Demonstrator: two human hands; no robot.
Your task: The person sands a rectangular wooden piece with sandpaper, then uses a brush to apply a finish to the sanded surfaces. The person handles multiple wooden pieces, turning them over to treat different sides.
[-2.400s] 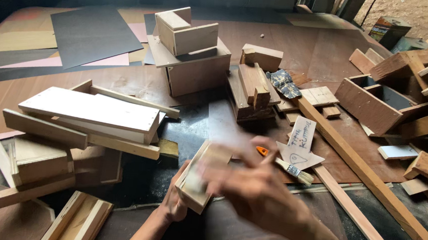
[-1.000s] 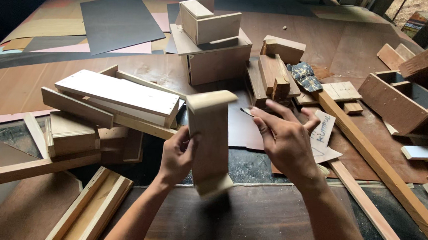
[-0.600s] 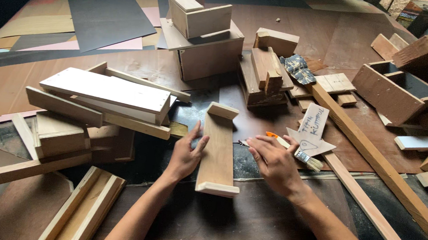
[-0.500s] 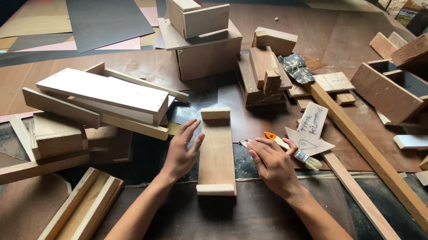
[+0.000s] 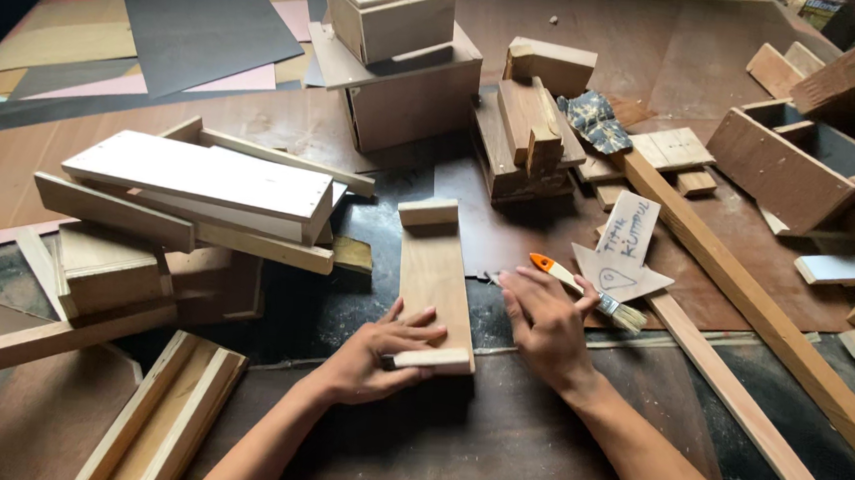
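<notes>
The left hand (image 5: 371, 358) lies with fingers spread over the near end of a long flat pale wooden board with a small block fixed across each end (image 5: 434, 283), fingertips resting on the near block and holding it down on the dark, dusty desk (image 5: 493, 445). The right hand (image 5: 549, 324) rests palm-down and open on the desk just right of the board, fingers loosely extended and gripping nothing, its fingertips near the handle of a small paintbrush with an orange-tipped handle and pale bristles (image 5: 586, 292). The brush lies across an arrow-shaped piece of light wood with handwriting on it (image 5: 621, 252). The board itself lies flat, running away from the person, in the middle of the desk between the two hands. To the left sits a loose stack of pale wooden planks and slats (image 5: 200, 194), and nearer the person a narrow wooden tray-like frame (image 5: 167, 414). Beyond the board stand a stacked pair of open wooden boxes (image 5: 400, 63) and a pile of short brown wood offcuts (image 5: 530, 137). A long wooden batten (image 5: 754, 308) runs diagonally along the right side, with an open wooden box (image 5: 799, 161) beyond it. A dark grey sheet (image 5: 202, 24) lies at the far left.
</notes>
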